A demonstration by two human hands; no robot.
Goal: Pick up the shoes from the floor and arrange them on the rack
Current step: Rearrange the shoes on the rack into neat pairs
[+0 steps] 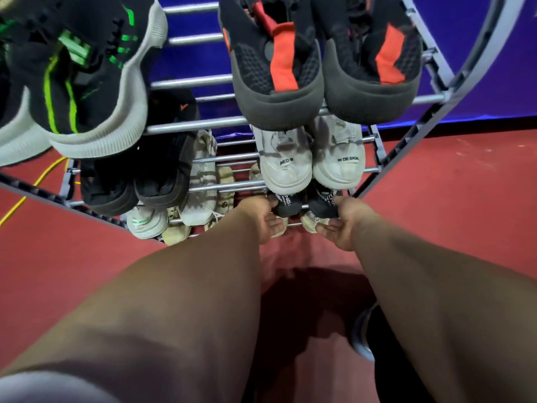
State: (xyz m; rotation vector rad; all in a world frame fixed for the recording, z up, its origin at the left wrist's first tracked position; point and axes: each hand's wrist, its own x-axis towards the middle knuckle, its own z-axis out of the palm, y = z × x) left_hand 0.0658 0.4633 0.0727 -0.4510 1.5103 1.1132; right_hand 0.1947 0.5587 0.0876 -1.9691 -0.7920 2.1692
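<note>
1. Upper left of the frame: black sneakers with green stripes point(87, 77) stand on the top bars of the rack point(197, 123).
2. Left of centre, one shelf lower: plain black shoes point(151, 175).
3. Centre: the left grip point(263, 221) holds the heel of the left black shoe point(286, 204), thumb above and fingers below, at a low shelf.
4. Just to the right: the right grip point(343, 225) holds the right black shoe point(321, 203) in the same way.
5. Directly above this pair: white sneakers point(311, 161).
6. Upper right: black-and-red sneakers point(319, 59) on the top shelf.
</note>
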